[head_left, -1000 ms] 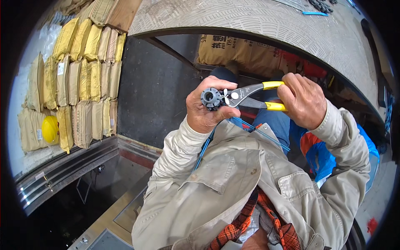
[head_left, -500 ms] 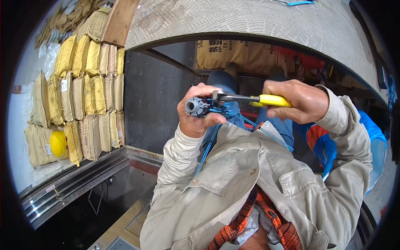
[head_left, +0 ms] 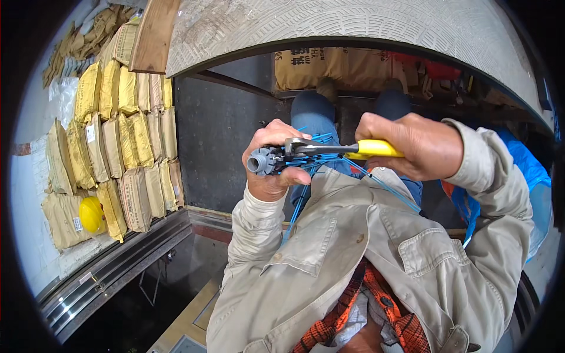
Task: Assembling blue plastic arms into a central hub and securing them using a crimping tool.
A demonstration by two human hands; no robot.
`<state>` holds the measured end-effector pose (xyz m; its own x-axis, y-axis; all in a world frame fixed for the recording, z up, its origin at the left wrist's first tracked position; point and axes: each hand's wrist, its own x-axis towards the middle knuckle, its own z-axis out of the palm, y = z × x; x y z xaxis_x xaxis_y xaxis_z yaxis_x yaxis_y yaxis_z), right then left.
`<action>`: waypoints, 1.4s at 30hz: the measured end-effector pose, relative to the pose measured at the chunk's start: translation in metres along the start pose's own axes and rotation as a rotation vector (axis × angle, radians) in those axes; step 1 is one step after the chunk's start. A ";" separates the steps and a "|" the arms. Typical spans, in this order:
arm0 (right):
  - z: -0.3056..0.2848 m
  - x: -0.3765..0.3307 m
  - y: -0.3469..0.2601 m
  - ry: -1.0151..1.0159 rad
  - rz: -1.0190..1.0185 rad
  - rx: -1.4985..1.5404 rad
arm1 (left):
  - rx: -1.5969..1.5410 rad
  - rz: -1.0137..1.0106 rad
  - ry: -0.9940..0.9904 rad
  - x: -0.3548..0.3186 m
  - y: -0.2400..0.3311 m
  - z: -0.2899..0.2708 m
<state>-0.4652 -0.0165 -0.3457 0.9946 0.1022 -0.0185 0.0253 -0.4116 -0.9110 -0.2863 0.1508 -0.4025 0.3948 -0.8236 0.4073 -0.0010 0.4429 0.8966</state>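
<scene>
My left hand [head_left: 266, 186] is wrapped round a grey hollow tubular part [head_left: 261, 162] with a toothed collar. Black bits and a bundle of thin blue strands [head_left: 384, 186] are attached behind its collar; several strands hang toward my lap. In my right hand [head_left: 416, 145] are pliers [head_left: 376, 147] with yellow handles and dark metal jaws. The jaws lie at the black and blue bundle beside my left fingers. What exactly is between them cannot be made out.
A grey textured tabletop [head_left: 353, 23] curves across the far side. Stacked yellow and tan paper sacks [head_left: 126, 141] stand at left, with a yellow rounded object [head_left: 92, 215] on them. Another sack [head_left: 312, 67] lies beyond my feet. A blue plastic bag [head_left: 532, 176] is at right.
The grey part and my left hand have shifted slightly left and down. My right hand has moved left with the pliers, and more of their jaws now shows over the bundle.
</scene>
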 end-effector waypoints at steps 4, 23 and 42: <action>0.026 0.002 0.007 0.166 0.021 -0.198 | 0.068 -0.018 0.004 -0.001 0.001 -0.003; -0.068 0.014 -0.042 -0.272 0.030 -0.037 | 0.087 -0.100 0.008 0.000 0.010 0.002; -0.076 0.003 -0.050 -0.284 0.021 -0.257 | -0.139 -0.027 -0.218 0.003 0.002 0.004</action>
<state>-0.4563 -0.0647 -0.2684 0.9284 0.3236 -0.1828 0.0653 -0.6263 -0.7769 -0.2887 0.1480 -0.3986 0.1856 -0.8858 0.4253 0.1390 0.4521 0.8811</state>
